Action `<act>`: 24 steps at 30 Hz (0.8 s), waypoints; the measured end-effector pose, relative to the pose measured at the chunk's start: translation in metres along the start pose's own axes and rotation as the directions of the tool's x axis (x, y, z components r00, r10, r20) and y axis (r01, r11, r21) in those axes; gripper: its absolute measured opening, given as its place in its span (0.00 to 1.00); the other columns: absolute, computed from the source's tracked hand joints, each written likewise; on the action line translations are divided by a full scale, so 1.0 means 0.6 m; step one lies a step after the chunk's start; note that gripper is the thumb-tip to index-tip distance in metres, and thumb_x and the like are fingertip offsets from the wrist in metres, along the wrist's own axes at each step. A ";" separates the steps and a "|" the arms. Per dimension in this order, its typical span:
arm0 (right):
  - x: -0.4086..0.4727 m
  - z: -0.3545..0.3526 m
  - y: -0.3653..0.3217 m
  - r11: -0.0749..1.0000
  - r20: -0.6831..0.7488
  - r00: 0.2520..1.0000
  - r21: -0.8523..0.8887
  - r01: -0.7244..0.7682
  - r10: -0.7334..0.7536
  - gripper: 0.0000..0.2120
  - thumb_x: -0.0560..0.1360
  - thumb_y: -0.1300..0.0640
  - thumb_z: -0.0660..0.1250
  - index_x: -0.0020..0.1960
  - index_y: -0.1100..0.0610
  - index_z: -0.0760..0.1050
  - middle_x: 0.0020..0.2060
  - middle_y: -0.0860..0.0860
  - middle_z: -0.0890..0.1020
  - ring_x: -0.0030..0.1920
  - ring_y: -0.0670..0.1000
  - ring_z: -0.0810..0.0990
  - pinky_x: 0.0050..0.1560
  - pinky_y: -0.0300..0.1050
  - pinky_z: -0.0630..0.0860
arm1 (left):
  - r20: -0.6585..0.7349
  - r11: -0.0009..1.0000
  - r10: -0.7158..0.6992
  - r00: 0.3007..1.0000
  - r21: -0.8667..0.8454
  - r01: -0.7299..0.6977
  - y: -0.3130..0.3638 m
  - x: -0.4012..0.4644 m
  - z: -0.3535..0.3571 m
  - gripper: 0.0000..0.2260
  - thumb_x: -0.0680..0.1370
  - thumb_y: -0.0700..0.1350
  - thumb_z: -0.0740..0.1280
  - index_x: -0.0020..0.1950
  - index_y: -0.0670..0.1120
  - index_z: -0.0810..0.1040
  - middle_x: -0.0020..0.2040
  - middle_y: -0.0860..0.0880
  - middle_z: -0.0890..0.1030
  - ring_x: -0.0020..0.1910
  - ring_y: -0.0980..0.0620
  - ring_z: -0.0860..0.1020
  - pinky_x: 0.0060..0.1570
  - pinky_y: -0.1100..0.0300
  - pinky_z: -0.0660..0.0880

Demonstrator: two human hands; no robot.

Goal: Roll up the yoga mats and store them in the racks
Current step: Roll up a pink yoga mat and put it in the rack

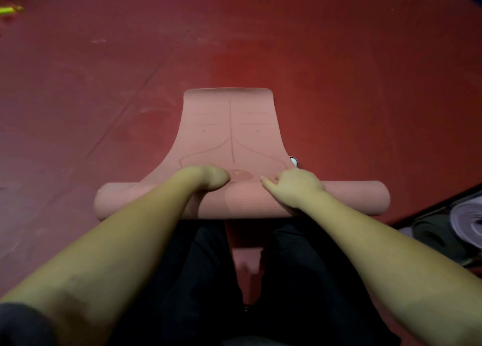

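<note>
Though half-unrolled, mat roll (242,202) crosswise (left-right)

Pretty dim in here, a brighter patch on the dark red rubber floor (300,66) ahead of me. Wide-angle lens bends the edges, corners are smeared, and everything looks soft and grainy.

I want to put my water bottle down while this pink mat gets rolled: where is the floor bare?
Bare red floor lies right of the pink yoga mat, left of it, and beyond its far edge. Crowded: the rolled mats at lower right, and the roll under the left hand and right hand.
</note>
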State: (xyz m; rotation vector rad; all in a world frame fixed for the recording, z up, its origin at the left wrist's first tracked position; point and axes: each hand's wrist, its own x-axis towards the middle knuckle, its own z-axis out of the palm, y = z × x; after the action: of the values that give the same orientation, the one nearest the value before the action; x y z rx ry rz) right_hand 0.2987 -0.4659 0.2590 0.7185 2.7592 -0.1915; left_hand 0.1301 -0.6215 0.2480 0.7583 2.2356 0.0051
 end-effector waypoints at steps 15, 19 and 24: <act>0.041 -0.031 -0.004 0.982 0.442 0.897 0.177 -0.072 -0.014 0.34 0.80 0.34 0.48 0.76 0.55 0.65 0.76 0.57 0.64 0.75 0.57 0.62 0.74 0.52 0.56 | -0.645 0.962 0.241 0.725 0.259 -0.090 -0.018 -0.090 0.110 0.26 0.79 0.60 0.49 0.45 0.44 0.80 0.45 0.42 0.82 0.48 0.39 0.79 0.47 0.48 0.73; 0.057 -0.008 -0.004 0.983 0.376 0.926 0.178 -0.054 -0.018 0.32 0.81 0.36 0.49 0.72 0.56 0.71 0.72 0.58 0.70 0.71 0.59 0.67 0.69 0.52 0.62 | -0.598 0.958 0.201 0.776 0.284 -0.029 -0.019 -0.084 0.103 0.29 0.79 0.62 0.46 0.47 0.46 0.81 0.46 0.43 0.83 0.49 0.39 0.80 0.50 0.49 0.72; 0.047 0.000 0.001 0.993 -0.047 0.998 0.105 0.044 -0.040 0.22 0.82 0.46 0.49 0.50 0.56 0.79 0.53 0.57 0.81 0.49 0.59 0.75 0.50 0.51 0.68 | -0.523 0.964 0.148 0.839 0.266 -0.004 0.004 -0.054 0.070 0.27 0.84 0.59 0.48 0.57 0.44 0.81 0.57 0.41 0.81 0.57 0.40 0.77 0.55 0.50 0.70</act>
State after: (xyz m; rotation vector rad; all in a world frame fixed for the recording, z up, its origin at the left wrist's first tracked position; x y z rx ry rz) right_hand 0.2754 -0.4522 0.2503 0.6995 2.8257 -0.3376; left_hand 0.1764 -0.6458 0.2404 1.0944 2.7778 -0.0354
